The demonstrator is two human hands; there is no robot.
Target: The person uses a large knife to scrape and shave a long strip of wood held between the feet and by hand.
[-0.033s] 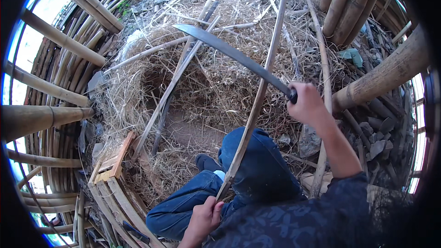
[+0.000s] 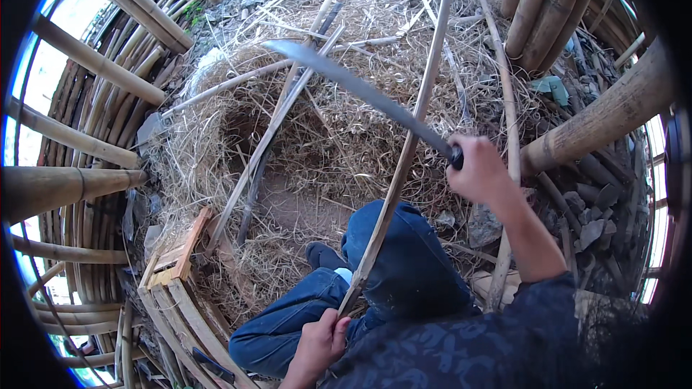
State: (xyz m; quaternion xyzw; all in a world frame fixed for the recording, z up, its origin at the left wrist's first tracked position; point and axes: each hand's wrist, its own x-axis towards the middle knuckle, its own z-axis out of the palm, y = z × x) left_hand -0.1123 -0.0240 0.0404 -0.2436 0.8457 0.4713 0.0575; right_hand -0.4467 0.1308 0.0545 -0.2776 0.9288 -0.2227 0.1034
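Observation:
A long split-bamboo strip runs from my lap up and away across the shavings. My left hand is closed round its near end, and the strip passes over my bent knee. In my right hand is the black handle of a machete, its long, slightly curved blade pointing to the far left. The blade crosses the strip in the picture, a little smeared by motion; whether it touches the strip I cannot tell.
Pale shavings heap up ahead, with loose bamboo strips lying across them. A wooden slatted crate stands at the near left. Thick bamboo poles rise on both sides, and stones lie at the right. A long pole lies beside my right arm.
The machete and my right hand have shifted slightly left and nearer to me, and the blade is now more blurred. My left hand and the bamboo strip have hardly moved.

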